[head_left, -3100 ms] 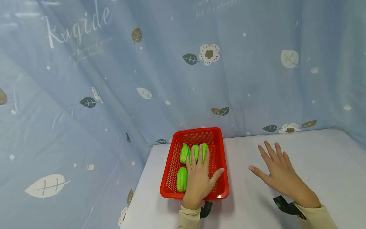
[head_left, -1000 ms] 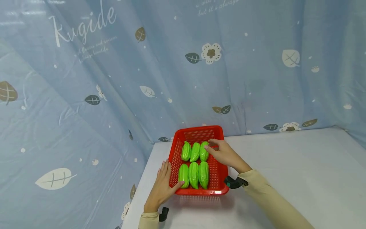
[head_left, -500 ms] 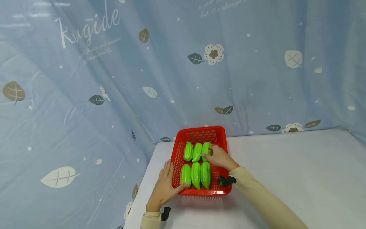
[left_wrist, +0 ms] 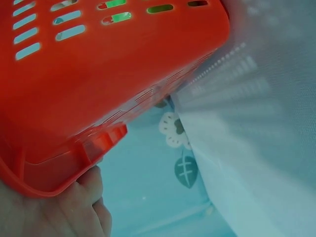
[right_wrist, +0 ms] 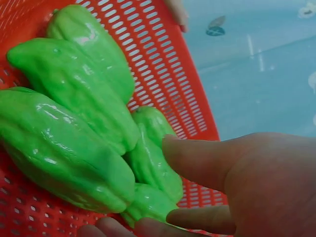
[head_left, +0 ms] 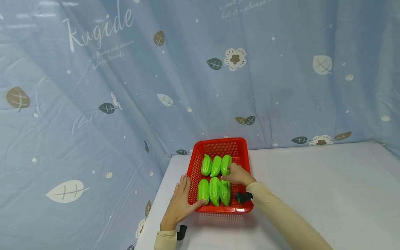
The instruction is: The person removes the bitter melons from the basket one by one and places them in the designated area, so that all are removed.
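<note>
Glossy green ribbed vegetables (head_left: pixel 214 191), blunt-ended and pepper-like, lie in two rows inside a red slotted plastic basket (head_left: pixel 240 210). My left hand (head_left: pixel 178 205) rests along the basket's front left corner, fingers straight against the side and thumb over the rim. In the left wrist view, that hand (left_wrist: pixel 69 210) shows just under the red rim. My right hand (head_left: pixel 238 174) reaches in from the right, low between the rows at the right column. Seen from the right wrist, its thumb (right_wrist: pixel 197 155) overlaps a far-row vegetable (right_wrist: pixel 154 160), and the loosely bent fingers are spread from it.
A white tabletop (head_left: pixel 306 187) extends right of the basket. Blue curtain cloth (head_left: pixel 175 69) with leaf and flower prints hangs behind and on the left, close to the basket's far edge.
Both hands were held spread, the left over the basket, the right over the table. The left moved to the corner; the right went into the basket, then slid nearer from the far right vegetable.
</note>
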